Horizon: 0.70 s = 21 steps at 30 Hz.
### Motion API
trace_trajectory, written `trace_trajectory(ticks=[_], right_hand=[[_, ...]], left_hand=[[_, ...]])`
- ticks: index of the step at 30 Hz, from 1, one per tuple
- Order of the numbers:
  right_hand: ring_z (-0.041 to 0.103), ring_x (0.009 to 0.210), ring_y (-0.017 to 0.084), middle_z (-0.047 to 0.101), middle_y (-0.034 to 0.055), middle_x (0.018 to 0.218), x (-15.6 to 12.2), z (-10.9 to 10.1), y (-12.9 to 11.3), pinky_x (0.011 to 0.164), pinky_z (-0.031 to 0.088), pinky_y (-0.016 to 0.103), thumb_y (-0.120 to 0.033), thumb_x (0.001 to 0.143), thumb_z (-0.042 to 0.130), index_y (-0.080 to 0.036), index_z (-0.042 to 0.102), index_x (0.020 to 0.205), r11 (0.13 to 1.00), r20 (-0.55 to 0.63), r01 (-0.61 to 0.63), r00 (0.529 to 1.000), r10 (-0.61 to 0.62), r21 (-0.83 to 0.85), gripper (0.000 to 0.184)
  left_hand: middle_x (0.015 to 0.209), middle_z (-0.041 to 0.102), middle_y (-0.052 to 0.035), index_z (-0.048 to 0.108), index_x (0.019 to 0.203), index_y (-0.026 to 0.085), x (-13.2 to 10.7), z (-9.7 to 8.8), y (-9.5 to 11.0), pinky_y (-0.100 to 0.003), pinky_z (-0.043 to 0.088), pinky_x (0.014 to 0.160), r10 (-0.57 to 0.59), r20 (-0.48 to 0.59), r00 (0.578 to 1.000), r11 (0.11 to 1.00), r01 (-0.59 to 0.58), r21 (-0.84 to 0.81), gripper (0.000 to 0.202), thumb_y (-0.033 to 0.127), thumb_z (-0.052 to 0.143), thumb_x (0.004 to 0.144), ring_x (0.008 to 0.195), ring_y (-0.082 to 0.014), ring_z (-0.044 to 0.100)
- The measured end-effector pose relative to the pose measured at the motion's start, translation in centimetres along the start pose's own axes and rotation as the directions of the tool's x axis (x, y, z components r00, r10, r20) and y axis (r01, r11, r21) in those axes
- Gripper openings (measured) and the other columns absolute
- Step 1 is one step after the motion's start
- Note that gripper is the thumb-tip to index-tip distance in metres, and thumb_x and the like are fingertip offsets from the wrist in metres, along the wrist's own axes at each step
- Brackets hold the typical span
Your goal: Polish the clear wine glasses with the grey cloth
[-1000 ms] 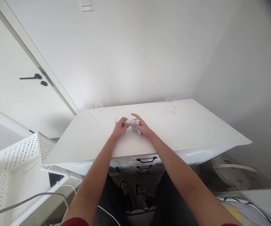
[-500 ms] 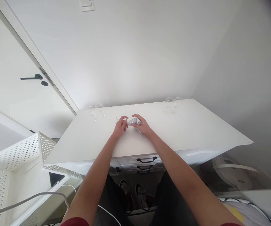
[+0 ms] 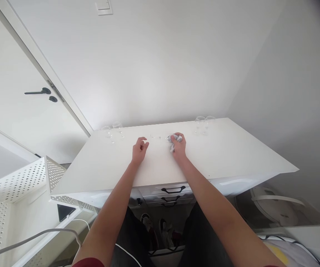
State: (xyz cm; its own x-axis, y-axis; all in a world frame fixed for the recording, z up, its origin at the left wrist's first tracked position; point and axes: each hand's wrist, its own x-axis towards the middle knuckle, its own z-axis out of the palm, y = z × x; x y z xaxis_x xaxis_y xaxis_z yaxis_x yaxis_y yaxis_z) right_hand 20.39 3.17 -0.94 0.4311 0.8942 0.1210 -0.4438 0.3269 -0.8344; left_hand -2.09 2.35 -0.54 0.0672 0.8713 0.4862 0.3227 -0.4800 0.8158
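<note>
My right hand (image 3: 179,147) is closed around a crumpled grey cloth (image 3: 174,139) on the white tabletop (image 3: 232,152), near the back edge. My left hand (image 3: 139,149) hovers just left of it with its fingers loosely curled and apart, holding nothing. Between the two hands a faint clear glass (image 3: 156,137) shows against the tabletop; I cannot tell whether the right hand touches it. Two clear glasses (image 3: 111,130) stand at the back left of the table. Two more glasses (image 3: 204,122) stand at the back right.
Drawers with black handles (image 3: 172,190) sit under the table's front edge. A white perforated shelf (image 3: 18,181) stands at the left, with a grey cable (image 3: 37,234) below it. A door with a black handle (image 3: 39,92) is at the far left. The wall rises right behind the table.
The hands have come apart. My right hand moved right and back with the cloth. My left hand let go and stays near where it was.
</note>
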Motion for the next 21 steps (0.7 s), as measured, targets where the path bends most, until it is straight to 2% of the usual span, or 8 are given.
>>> trace_trajectory(ticks=[2,5,7,9,13,16,18,21], right_hand=[[0.061,0.08,0.014,0.064,-0.0015,0.089,-0.4,0.3,-0.2,0.074,0.053,0.028,-0.042,0.069,0.09,-0.025,0.062,0.097,0.999,0.112,0.023,0.994,-0.018,-0.043,0.043],[0.061,0.082,0.014,0.066,-0.0007,0.095,-1.2,0.8,-0.6,0.077,0.052,0.028,-0.042,0.071,0.089,-0.026,0.064,0.098,0.997,0.278,0.04,0.96,-0.019,-0.069,0.039],[0.061,0.082,0.015,0.066,-0.0008,0.094,-1.5,1.0,-0.9,0.078,0.053,0.029,-0.043,0.072,0.089,-0.026,0.065,0.097,0.997,0.315,0.031,0.949,-0.009,-0.065,0.039],[0.062,0.082,0.015,0.067,-0.0008,0.094,-1.5,1.0,-0.9,0.079,0.053,0.03,-0.043,0.071,0.09,-0.027,0.065,0.099,0.999,0.316,0.01,0.949,0.007,-0.054,0.041],[0.067,0.092,0.018,0.072,0.0022,0.102,-0.6,0.5,-0.5,0.084,0.056,0.034,-0.047,0.074,0.087,-0.027,0.066,0.114,0.994,0.246,-0.085,0.967,0.066,0.066,0.049],[0.069,0.103,0.023,0.075,0.0059,0.104,0.8,-0.4,0.2,0.087,0.059,0.039,-0.058,0.083,0.076,-0.025,0.067,0.111,0.968,0.083,-0.114,0.992,0.098,0.225,0.045],[0.069,0.103,0.024,0.076,0.0065,0.102,1.4,-0.8,0.7,0.085,0.061,0.041,-0.063,0.085,0.071,-0.026,0.068,0.103,0.958,0.017,-0.134,0.991,0.134,0.252,0.041],[0.07,0.102,0.026,0.077,0.0069,0.105,1.3,-0.6,1.0,0.082,0.062,0.044,-0.069,0.088,0.065,-0.027,0.069,0.102,0.949,0.117,-0.226,0.972,0.205,0.219,0.044]], left_hand=[[0.073,0.048,0.0025,0.064,0.116,0.026,0.0,0.1,0.3,-0.028,0.04,0.06,0.018,-0.09,0.996,0.997,-0.011,0.075,0.03,0.047,0.065,0.096,0.061,-0.013,0.043],[0.099,0.06,-0.0054,0.07,0.101,0.026,0.1,0.5,0.7,-0.03,0.044,0.067,0.054,-0.003,0.999,0.968,-0.052,0.247,0.025,0.044,0.077,0.086,0.082,-0.018,0.053],[0.102,0.065,-0.0074,0.071,0.088,0.025,0.2,0.8,0.6,-0.032,0.045,0.071,0.066,0.07,0.995,0.937,-0.086,0.34,0.019,0.043,0.076,0.086,0.095,-0.0232,0.054],[0.094,0.069,-0.0073,0.071,0.083,0.025,0.3,1.1,0.2,-0.035,0.046,0.076,0.068,0.123,0.99,0.928,-0.108,0.356,0.018,0.042,0.072,0.09,0.099,-0.0259,0.054],[0.084,0.069,-0.0054,0.07,0.081,0.024,0.5,0.9,-0.5,-0.04,0.048,0.087,0.037,0.169,0.985,0.951,-0.087,0.296,0.017,0.037,0.068,0.091,0.09,-0.0238,0.057],[0.081,0.067,-0.0048,0.068,0.077,0.023,0.5,0.7,-0.4,-0.038,0.049,0.082,-0.006,0.138,0.99,0.968,-0.029,0.25,0.024,0.04,0.064,0.093,0.085,-0.0219,0.059],[0.077,0.065,-0.0043,0.067,0.077,0.022,0.4,0.7,-0.1,-0.035,0.048,0.076,-0.011,0.14,0.99,0.979,-0.018,0.204,0.027,0.042,0.062,0.095,0.084,-0.021,0.059],[0.073,0.063,-0.0032,0.067,0.08,0.022,0.2,0.8,0.2,-0.032,0.048,0.072,0.023,0.21,0.977,0.989,-0.053,0.135,0.028,0.045,0.061,0.096,0.079,-0.0193,0.058]])
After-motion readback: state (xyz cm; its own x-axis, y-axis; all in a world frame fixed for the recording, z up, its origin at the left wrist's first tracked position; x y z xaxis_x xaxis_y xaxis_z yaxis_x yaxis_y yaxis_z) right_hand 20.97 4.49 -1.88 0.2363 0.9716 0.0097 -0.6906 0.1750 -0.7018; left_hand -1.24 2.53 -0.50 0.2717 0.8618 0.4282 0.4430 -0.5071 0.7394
